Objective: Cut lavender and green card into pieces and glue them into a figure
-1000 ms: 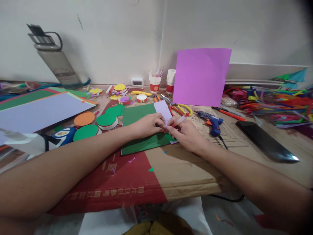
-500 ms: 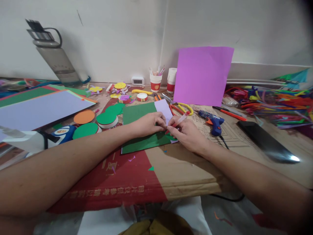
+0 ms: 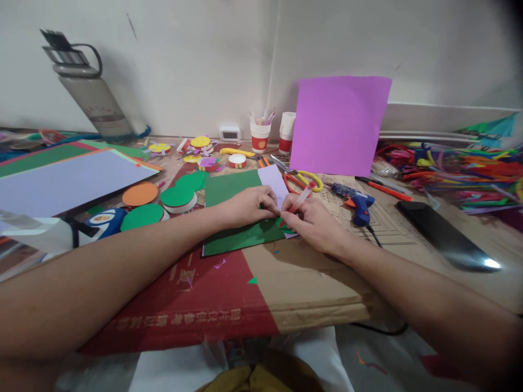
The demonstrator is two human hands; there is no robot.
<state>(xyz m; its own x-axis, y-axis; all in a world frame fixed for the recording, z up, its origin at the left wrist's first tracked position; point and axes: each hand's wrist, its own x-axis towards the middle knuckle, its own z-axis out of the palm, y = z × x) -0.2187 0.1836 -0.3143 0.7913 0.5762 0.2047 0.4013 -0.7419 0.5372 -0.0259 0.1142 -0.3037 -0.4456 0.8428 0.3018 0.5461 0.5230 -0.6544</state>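
My right hand (image 3: 316, 223) is closed round a red pen (image 3: 303, 198) with a pale see-through barrel, its red end tilted up and to the right. Bent fingers of my left hand (image 3: 253, 207) press together just left of it; whatever they pinch is hidden. Both hands rest on a green sheet (image 3: 232, 239). A lilac paper piece (image 3: 273, 179) lies on that sheet's right part and runs under my fingertips. Small bits of green and lilac show beneath my right hand. The pen's tip is hard to make out.
Green discs (image 3: 178, 197) and an orange disc (image 3: 141, 194) lie left of the sheet. Yellow-handled scissors (image 3: 311, 181), a blue glue gun (image 3: 359, 207) and a black phone (image 3: 445, 234) are to the right. A purple sheet (image 3: 341, 125) stands behind, near paper cups (image 3: 260, 139).
The red pen has shifted slightly left and down, with my right fingers a little more bent. My left hand stays where it was.
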